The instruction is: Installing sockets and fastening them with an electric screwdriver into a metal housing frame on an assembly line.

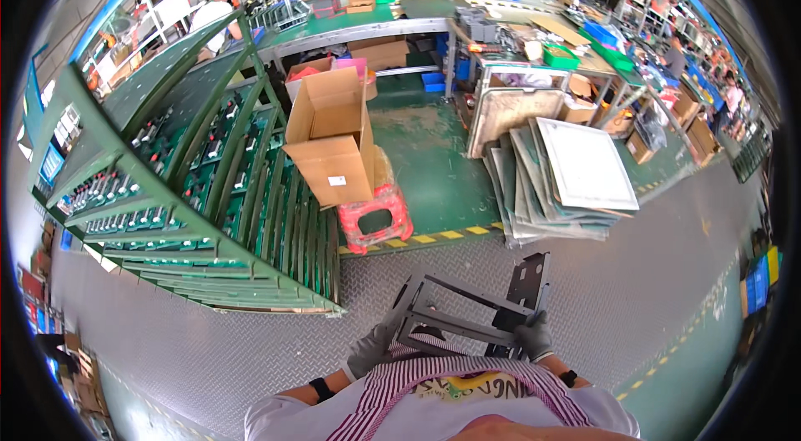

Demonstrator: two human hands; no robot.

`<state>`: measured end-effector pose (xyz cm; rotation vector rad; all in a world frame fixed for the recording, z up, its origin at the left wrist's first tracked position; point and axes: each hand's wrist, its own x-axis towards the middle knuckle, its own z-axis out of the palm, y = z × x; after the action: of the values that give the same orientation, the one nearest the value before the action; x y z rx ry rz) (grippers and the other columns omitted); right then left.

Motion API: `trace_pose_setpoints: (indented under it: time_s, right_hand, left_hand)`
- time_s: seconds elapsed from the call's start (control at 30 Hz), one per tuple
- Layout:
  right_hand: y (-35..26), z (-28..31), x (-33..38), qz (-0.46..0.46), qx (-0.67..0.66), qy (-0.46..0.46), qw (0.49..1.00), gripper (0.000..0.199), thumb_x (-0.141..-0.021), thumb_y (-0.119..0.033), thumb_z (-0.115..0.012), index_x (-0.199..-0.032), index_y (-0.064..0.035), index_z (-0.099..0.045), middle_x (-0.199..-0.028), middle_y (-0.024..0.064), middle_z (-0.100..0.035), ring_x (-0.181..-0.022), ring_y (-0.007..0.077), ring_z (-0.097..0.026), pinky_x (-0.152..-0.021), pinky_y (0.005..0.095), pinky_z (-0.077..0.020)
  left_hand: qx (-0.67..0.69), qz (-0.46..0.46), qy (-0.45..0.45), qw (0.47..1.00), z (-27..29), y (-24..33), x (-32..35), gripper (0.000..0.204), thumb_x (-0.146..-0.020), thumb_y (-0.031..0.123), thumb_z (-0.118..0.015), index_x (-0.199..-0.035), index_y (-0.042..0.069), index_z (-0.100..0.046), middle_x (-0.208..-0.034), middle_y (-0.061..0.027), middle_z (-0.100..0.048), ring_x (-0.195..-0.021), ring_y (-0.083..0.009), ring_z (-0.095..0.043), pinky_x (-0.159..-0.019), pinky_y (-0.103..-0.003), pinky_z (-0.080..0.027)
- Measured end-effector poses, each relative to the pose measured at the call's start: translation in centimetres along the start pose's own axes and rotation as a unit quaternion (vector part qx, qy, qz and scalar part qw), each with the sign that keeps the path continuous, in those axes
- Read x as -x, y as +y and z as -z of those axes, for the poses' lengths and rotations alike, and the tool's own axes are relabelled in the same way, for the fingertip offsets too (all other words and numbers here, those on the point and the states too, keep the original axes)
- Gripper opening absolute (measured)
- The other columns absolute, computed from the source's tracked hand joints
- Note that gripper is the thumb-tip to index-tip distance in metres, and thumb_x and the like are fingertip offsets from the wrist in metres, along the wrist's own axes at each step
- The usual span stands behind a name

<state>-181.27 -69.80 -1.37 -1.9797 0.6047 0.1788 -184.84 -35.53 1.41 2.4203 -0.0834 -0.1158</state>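
Straight ahead of the person the steel tread-plate floor (pixel 584 299) lies open, a wide lane running right toward the far corner. On the left the green rack (pixel 209 216) leans in close, its slanted rails closing off that whole side. Just beyond it a red plastic stool (pixel 375 220) carries an open cardboard box (pixel 334 141), narrowing the way onto the green floor. To the right a stack of flat grey panels (pixel 567 182) leans against the bench (pixel 534 74). Between stool and panels a gap of green floor stays passable.
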Motion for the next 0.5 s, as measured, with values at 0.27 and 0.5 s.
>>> trace_pose_setpoints:
  time_s: [0.27,0.5]
  right_hand:
    - [-15.9,0.1,-16.6,-0.017,0.010,0.058,0.998,0.038,-0.060,-0.010,-0.060,-0.092,-0.0020,-0.040,-0.077,0.0099,-0.053,-0.065,0.0189,-0.053,-0.060,0.0340,-0.0456]
    - [-23.8,-3.5,-38.5,0.121,0.058,0.066,0.989,0.033,-0.060,-0.011,-0.057,-0.087,-0.0030,-0.040,-0.075,0.0110,-0.051,-0.064,0.0229,-0.053,-0.058,0.0339,-0.0463]
  left_hand:
    - [-0.009,-0.099,0.091,0.991,3.8,3.8,-23.7,0.016,-0.075,0.009,-0.048,-0.090,0.007,-0.043,-0.063,-0.0169,-0.054,-0.051,-0.0388,-0.051,-0.043,-0.050,-0.037]
    - [-0.028,0.052,-0.022,0.998,4.2,2.6,-43.0,0.032,-0.066,0.010,-0.048,-0.096,0.005,-0.040,-0.080,-0.0219,-0.054,-0.067,-0.0401,-0.054,-0.056,-0.049,-0.042]
